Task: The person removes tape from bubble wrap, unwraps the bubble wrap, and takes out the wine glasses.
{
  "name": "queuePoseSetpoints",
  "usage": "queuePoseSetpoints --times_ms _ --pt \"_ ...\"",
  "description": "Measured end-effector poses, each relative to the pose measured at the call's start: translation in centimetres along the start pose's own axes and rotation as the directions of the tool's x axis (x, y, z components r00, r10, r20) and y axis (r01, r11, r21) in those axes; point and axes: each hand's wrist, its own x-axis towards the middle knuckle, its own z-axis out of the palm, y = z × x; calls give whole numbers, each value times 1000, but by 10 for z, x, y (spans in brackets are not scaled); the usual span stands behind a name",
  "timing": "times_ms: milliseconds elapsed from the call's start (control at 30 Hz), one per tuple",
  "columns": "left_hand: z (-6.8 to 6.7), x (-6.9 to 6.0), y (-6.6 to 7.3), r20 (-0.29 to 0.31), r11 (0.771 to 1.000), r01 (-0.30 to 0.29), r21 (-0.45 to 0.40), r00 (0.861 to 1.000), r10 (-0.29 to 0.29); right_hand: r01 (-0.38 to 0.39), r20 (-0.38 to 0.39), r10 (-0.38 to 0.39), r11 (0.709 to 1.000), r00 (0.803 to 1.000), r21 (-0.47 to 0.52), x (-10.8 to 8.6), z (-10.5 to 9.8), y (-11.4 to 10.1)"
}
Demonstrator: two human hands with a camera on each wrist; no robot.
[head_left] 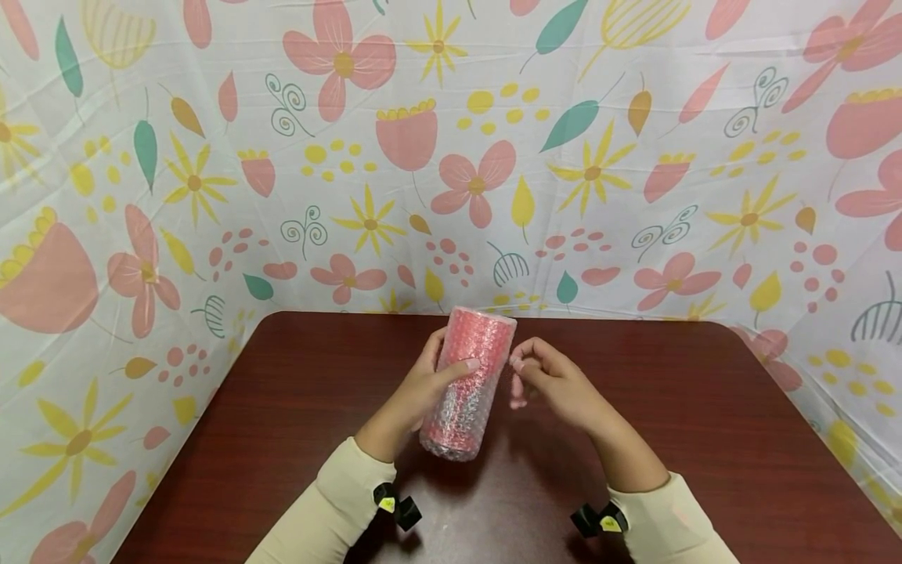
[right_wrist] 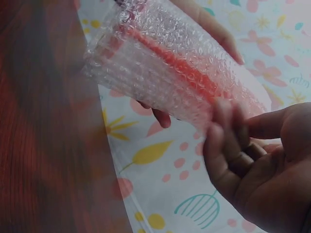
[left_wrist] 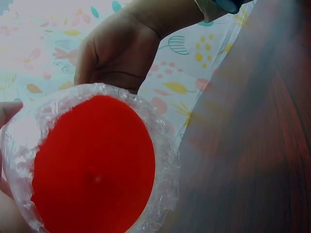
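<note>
A red and silvery cylinder (head_left: pixel 470 384) wrapped in clear bubble wrap (right_wrist: pixel 160 68) is held tilted above the table. My left hand (head_left: pixel 421 388) grips its left side, with the thumb across the front and the other fingers mostly hidden behind. At the right edge of the wrap, my right hand (head_left: pixel 560 384) has its thumb and index finger drawn together, seeming to pinch the wrap; its fingertips are blurred in the right wrist view. One flat, round red end (left_wrist: pixel 95 165) of the cylinder shows inside the wrap in the left wrist view.
A dark reddish-brown wooden table (head_left: pixel 282 431) lies beneath both hands. Behind and beside it hangs a white cloth (head_left: pixel 493 258) printed with flowers and leaves. Black cameras (head_left: pixel 398 505) are strapped at both wrists over cream sleeves (head_left: pixel 324 509).
</note>
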Motion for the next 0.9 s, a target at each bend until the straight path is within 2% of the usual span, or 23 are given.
queuePoseSetpoints --times_ms 100,367,733,900 --pt "0 0 0 -7 1000 -3 2 1000 3 -17 -22 18 1000 1000 21 0 0 -1" --pt "3 0 0 -33 1000 -14 26 999 15 -35 -11 36 997 999 71 1 0 0" --pt "4 0 0 -50 997 -20 79 998 24 -10 -21 12 997 1000 70 1 2 3" --pt "4 1 -2 -68 994 -23 106 997 30 -27 -33 29 997 999 79 2 4 2"
